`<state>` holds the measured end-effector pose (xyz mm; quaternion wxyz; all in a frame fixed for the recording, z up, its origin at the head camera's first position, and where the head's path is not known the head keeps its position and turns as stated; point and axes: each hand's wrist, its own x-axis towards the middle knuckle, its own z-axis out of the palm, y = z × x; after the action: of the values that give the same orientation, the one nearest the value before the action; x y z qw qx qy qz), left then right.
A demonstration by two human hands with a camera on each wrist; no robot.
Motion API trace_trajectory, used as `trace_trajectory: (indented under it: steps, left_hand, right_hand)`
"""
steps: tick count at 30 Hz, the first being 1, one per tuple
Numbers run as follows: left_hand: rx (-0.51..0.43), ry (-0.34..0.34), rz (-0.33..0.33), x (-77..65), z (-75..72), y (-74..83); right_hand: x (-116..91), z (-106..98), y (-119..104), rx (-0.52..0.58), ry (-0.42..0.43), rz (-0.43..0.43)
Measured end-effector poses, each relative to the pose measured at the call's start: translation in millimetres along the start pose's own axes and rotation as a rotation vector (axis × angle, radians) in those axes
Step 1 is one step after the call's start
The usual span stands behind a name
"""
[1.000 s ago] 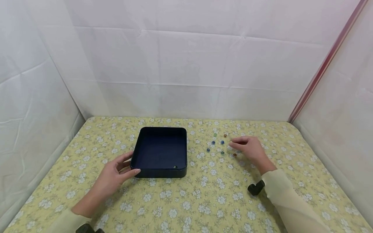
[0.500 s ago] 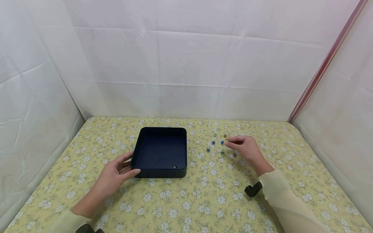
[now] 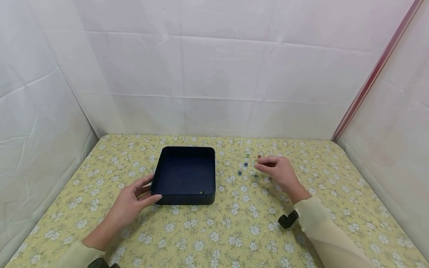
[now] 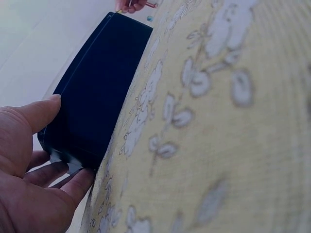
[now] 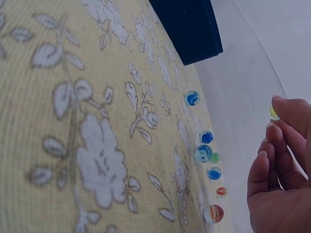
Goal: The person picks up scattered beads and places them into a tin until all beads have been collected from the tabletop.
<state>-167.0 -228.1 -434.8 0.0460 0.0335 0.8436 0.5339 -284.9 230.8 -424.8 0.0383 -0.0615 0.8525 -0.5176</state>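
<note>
In the head view my left hand [image 3: 129,203] holds the near left corner of a dark navy square box [image 3: 185,200], thumb on the front side and fingers along the left side. One small marble [image 3: 202,192] lies inside by the near right corner. Right of the box, my right hand [image 3: 279,174] is raised over loose glass marbles. It pinches a yellow-green marble [image 5: 273,113] between thumb and fingertip, clear in the right wrist view. Below lie blue marbles [image 5: 192,98], a teal one [image 5: 203,154], a green one [image 3: 247,155] and orange ones [image 5: 214,213].
A yellow cloth [image 3: 214,238] with white flowers covers the table. White sheets [image 3: 214,67] hang behind it and at both sides. A dark red strip [image 3: 375,74] runs down the right corner. Black devices [image 3: 288,219] sit at the wrists.
My right hand has shifted left toward the box, now hiding one blue marble from the head view. My left hand and the box stay where they were.
</note>
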Motion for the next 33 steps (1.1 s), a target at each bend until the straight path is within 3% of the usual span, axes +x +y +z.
trace_trajectory:
  steps: [17, 33]
  left_hand:
    - [-0.001, 0.006, 0.018, 0.0, 0.5, -1.5]
    - [-0.005, 0.004, 0.014, -0.2, 0.0, -1.1]
  right_hand:
    - [-3, 19, -14, 0.025, -0.039, -0.066]
    - [0, 41, -32, 0.092, -0.095, -0.076]
